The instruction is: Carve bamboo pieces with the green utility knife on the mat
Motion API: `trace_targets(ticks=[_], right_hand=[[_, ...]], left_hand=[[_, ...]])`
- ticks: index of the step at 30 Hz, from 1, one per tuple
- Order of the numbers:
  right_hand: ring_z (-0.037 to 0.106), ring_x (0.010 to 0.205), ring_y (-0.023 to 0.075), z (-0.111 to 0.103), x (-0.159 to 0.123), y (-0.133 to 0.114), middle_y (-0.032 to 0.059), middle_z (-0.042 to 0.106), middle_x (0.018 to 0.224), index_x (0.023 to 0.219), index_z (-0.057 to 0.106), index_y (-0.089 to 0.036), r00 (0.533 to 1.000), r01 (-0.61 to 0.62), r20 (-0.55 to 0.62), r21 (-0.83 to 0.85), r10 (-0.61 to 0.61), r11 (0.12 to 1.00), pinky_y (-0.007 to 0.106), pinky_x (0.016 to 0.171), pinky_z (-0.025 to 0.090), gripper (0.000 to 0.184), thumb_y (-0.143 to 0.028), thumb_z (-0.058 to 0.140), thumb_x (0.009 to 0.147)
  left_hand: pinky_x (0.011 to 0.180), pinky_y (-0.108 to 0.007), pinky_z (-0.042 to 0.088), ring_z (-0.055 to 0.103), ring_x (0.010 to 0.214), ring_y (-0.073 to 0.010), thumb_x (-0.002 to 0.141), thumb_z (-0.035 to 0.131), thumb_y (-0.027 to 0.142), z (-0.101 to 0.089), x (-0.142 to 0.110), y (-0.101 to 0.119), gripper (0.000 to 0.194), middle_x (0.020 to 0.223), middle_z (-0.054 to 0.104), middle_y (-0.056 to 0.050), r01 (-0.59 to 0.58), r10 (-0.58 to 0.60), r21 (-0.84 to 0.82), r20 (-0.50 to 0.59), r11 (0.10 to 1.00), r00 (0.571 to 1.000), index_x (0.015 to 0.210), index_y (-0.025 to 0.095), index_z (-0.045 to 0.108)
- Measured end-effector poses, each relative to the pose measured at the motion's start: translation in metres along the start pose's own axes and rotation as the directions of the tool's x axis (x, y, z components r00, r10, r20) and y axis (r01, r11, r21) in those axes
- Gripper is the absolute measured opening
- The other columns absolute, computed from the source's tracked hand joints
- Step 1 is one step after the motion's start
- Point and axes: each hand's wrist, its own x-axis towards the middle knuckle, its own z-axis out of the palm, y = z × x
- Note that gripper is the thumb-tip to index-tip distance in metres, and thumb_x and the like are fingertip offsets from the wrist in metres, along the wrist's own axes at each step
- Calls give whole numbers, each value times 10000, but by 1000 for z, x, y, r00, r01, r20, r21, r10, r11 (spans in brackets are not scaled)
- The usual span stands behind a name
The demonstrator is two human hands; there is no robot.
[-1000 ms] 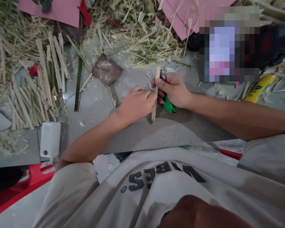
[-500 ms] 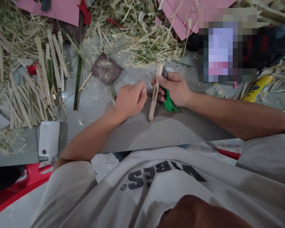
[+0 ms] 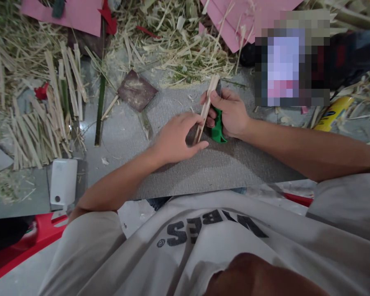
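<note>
My right hand [image 3: 231, 111] is closed round a pale bamboo strip [image 3: 208, 106], thumb pressed on its face. That same hand also keeps hold of a green-handled knife [image 3: 217, 127]; only a little of its dark blade shows behind the strip. The strip slants, its top leaning right and its lower end towards me. My left hand [image 3: 180, 137] is open at the strip's lower half, thumb and fingers spread in a C shape around it. Whether the left fingertips touch the strip I cannot tell.
Split bamboo sticks [image 3: 33, 131] lie in a pile at left, near a white power bank [image 3: 63, 181]. A brown square sheet [image 3: 137, 90] rests mid-table. Shavings [image 3: 172, 53] and pink paper [image 3: 228, 24] cover the back. At right is a yellow tube [image 3: 334, 113].
My left hand has gone from a loose fist to open fingers and moved right, to the strip's lower part. The strip in my right hand has shifted slightly up and right, tilting more.
</note>
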Motion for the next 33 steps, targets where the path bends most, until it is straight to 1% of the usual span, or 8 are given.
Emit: trace_targets(ticks=[5,11,15,18,22,26,29,33], right_hand=[[439,468,130,2,0,-1,-70,433,594,977,668,-235,999,38,10,47,-38,998,286,443,378,639,-809,925,863],[477,492,137,-2,0,-2,-61,451,614,994,654,-245,1000,3,8,61,-3,998,291,470,397,646,-811,933,858],[488,500,142,-2,1,-2,-62,451,612,1004,640,-256,999,17,34,83,-20,996,292,474,416,620,-792,928,887],[459,478,131,0,1,-2,-69,464,615,1002,658,-248,998,58,35,48,-60,997,290,465,410,636,-817,913,880],[481,483,120,3,-4,-1,-65,508,619,951,630,-235,988,101,122,-68,-93,992,283,460,413,647,-812,918,895],[501,469,110,5,-9,-2,-63,524,589,851,584,-237,973,152,203,-223,-107,963,272,426,421,667,-785,965,863],[526,454,108,5,-11,-4,-55,561,584,854,619,-221,976,154,192,-261,-105,953,266,404,412,658,-780,966,862],[536,482,106,4,-12,-2,-43,580,571,792,595,-221,978,128,192,-276,-76,953,254,444,449,664,-776,946,888]], left_hand=[[983,-444,489,727,960,-273,979,764,375,3,1,1,304,1020,762,-39,85,-87,59,31,995,996,1221,235,646],[1003,-453,484,726,906,-242,965,764,317,5,1,-1,180,927,748,-9,108,-107,62,-15,992,994,1025,234,616],[1013,-445,530,739,880,-219,958,779,285,6,-1,-4,342,929,751,16,130,-130,2,-65,992,989,1260,255,622],[1006,-444,565,761,920,-213,985,750,280,8,-3,-8,569,1051,775,-6,130,-136,-64,-100,989,986,1510,276,531],[1000,-458,614,786,1084,-248,998,802,388,14,-5,-14,801,1365,753,-111,93,-132,-243,-148,965,980,1678,293,389],[1018,-472,667,749,1348,-317,940,888,578,22,-4,-22,990,1709,544,-184,14,-97,-569,-116,822,988,1727,369,325],[966,-437,682,773,1301,-305,917,904,631,26,-1,-26,879,1702,555,-168,62,-134,-713,-44,698,990,1629,356,468],[1023,-416,653,776,1187,-236,971,862,494,23,5,-24,530,1424,732,-120,113,-250,-684,-105,720,962,1382,253,630]])
